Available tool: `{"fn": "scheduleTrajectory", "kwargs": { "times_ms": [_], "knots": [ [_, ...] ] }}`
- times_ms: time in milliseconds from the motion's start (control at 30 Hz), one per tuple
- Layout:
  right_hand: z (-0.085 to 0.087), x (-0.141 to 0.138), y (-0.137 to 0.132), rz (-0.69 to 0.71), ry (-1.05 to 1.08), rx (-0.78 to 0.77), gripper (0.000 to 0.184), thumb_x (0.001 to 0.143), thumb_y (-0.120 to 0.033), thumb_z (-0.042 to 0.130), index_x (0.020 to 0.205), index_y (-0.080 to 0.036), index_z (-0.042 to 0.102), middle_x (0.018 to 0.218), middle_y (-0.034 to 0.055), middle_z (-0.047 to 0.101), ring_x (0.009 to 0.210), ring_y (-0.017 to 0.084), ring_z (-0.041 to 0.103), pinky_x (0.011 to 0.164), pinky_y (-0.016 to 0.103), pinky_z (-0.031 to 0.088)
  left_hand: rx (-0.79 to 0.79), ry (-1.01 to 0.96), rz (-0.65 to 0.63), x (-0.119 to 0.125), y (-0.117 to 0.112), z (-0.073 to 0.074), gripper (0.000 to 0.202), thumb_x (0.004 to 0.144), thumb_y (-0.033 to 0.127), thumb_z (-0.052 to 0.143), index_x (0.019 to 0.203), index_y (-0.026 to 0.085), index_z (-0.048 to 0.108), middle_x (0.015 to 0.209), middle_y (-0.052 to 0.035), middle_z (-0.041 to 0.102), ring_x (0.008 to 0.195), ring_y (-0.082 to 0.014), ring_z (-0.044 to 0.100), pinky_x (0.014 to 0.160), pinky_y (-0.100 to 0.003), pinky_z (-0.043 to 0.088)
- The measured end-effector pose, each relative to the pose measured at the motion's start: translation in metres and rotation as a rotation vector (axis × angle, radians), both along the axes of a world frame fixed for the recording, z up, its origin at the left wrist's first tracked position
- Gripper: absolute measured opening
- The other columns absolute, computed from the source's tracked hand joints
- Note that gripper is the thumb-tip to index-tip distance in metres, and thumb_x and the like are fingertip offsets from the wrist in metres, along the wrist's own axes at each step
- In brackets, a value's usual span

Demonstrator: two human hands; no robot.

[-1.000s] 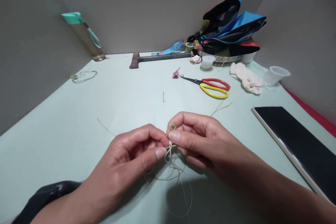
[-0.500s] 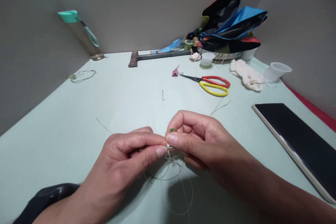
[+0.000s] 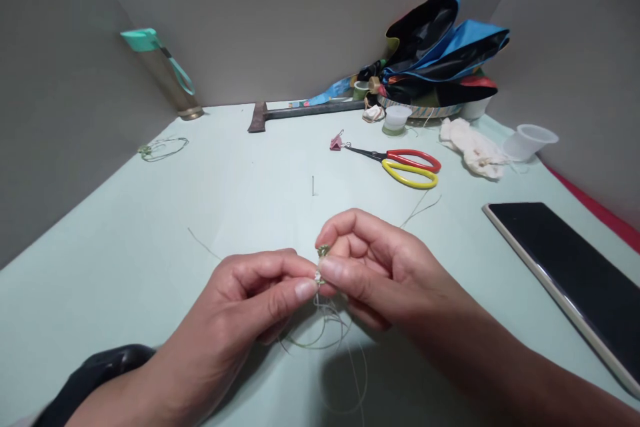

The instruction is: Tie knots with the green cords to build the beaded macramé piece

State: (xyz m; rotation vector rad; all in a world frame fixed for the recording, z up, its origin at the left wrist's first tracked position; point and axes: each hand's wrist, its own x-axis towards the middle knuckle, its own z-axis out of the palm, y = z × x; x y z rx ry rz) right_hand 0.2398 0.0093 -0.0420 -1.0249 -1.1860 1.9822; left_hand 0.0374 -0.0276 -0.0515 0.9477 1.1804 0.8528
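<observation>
A small knotted piece of green and white cord point(image 3: 323, 251) is pinched between my two hands at the front middle of the table. My left hand point(image 3: 255, 293) is closed, its thumb and forefinger gripping the white lower part. My right hand point(image 3: 373, 263) is closed too, with the thumb pressed on the piece and green knotwork showing above it. Fingertips hide much of the piece. Loose thin cord point(image 3: 325, 347) hangs in loops below the hands. More cord ends stick out past the left hand and beyond the right one.
Scissors point(image 3: 410, 167) with red and yellow handles lie ahead, beside a pink binder clip point(image 3: 336, 142). A phone point(image 3: 560, 280) lies at right. Farther back are a hammer-like tool point(image 3: 310, 109), a cloth point(image 3: 473, 147), plastic cups point(image 3: 530, 141), a bottle point(image 3: 165, 73) and a cord bundle point(image 3: 163, 149).
Both hands still pinch the piece, which has turned slightly between the fingers. The right fingertips have shifted a little. The whole view has moved slightly.
</observation>
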Motion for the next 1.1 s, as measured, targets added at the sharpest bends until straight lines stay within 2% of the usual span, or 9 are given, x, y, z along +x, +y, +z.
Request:
{"fn": "scheduleTrajectory", "kwargs": {
  "times_ms": [100,267,400,533,667,767,867,967,1100],
  "knots": [
    [-0.002,0.0,0.0,-0.001,0.024,0.005,0.029,0.09,-0.035,0.094,0.099,-0.023,0.068,0.078,-0.0078,0.06,0.056,0.007,0.037,0.052,0.026,0.022,-0.043,-0.065,0.042,0.001,0.003,0.003,0.03,0.081,0.051,0.102,0.077,0.023,0.092,0.059,0.0041,0.046,0.06,-0.0126,0.028,0.055,-0.029,0.018],
    [-0.007,-0.005,-0.001,-0.006,-0.028,0.028,0.027,0.089,-0.031,0.091,0.093,-0.024,0.066,0.069,-0.0104,0.051,0.057,0.009,0.035,0.052,0.026,0.025,-0.075,-0.094,0.083,0.004,0.008,0.005,0.033,0.075,0.049,0.107,0.071,0.021,0.089,0.058,0.0054,0.044,0.059,-0.0109,0.025,0.053,-0.027,0.017],
    [-0.008,-0.006,-0.004,0.022,-0.175,0.129,0.018,0.095,-0.029,0.08,0.088,-0.025,0.064,0.066,-0.0095,0.046,0.06,0.011,0.037,0.054,0.028,0.026,-0.07,-0.081,0.109,0.002,0.007,0.003,0.028,0.076,0.044,0.106,0.07,0.022,0.089,0.056,0.0058,0.044,0.058,-0.0112,0.026,0.054,-0.028,0.019],
    [-0.01,-0.005,-0.006,0.052,-0.259,0.285,0.027,0.105,-0.029,0.066,0.08,-0.025,0.057,0.064,-0.0085,0.047,0.059,0.012,0.038,0.053,0.03,0.027,-0.071,-0.141,0.162,0.002,0.005,0.002,0.023,0.075,0.04,0.105,0.07,0.023,0.09,0.053,0.0063,0.045,0.057,-0.0111,0.027,0.056,-0.028,0.022],
    [-0.012,-0.004,-0.01,0.079,-0.272,0.383,0.027,0.105,-0.025,0.061,0.078,-0.025,0.055,0.06,-0.0089,0.041,0.057,0.012,0.035,0.053,0.031,0.025,-0.121,-0.177,0.183,0.003,0.004,0.005,0.032,0.068,0.038,0.109,0.061,0.02,0.084,0.054,0.0059,0.048,0.058,-0.0106,0.029,0.059,-0.027,0.027],
    [-0.013,-0.004,-0.013,0.091,-0.272,0.419,0.026,0.103,-0.023,0.061,0.078,-0.025,0.056,0.06,-0.0088,0.04,0.057,0.012,0.033,0.054,0.031,0.026,-0.137,-0.163,0.2,0.003,0.005,0.008,0.03,0.063,0.035,0.11,0.061,0.019,0.084,0.059,0.0039,0.054,0.058,-0.0099,0.031,0.059,-0.026,0.027],
    [-0.011,-0.006,-0.013,0.049,-0.244,0.331,0.025,0.101,-0.027,0.066,0.078,-0.025,0.057,0.06,-0.0089,0.04,0.056,0.012,0.032,0.053,0.03,0.026,-0.152,-0.185,0.206,0.002,0.007,0.011,0.024,0.062,0.031,0.109,0.064,0.019,0.088,0.058,0.0032,0.056,0.056,-0.0089,0.029,0.057,-0.025,0.024],
    [-0.009,-0.01,-0.009,-0.018,-0.242,0.175,0.015,0.093,-0.03,0.076,0.085,-0.025,0.065,0.062,-0.0101,0.039,0.056,0.012,0.03,0.052,0.028,0.024,-0.168,-0.234,0.21,0.0,0.007,0.011,0.024,0.061,0.029,0.109,0.062,0.019,0.087,0.057,0.003,0.056,0.055,-0.0078,0.025,0.053,-0.024,0.018],
    [-0.01,-0.015,-0.005,0.025,-0.22,0.021,0.021,0.081,-0.028,0.086,0.095,-0.025,0.071,0.06,-0.0127,0.039,0.056,0.01,0.03,0.054,0.026,0.024,-0.194,-0.306,0.251,-0.001,0.007,0.007,0.027,0.064,0.026,0.108,0.06,0.018,0.082,0.057,0.0054,0.049,0.057,-0.0093,0.031,0.053,-0.019,0.034]
  ]
}}
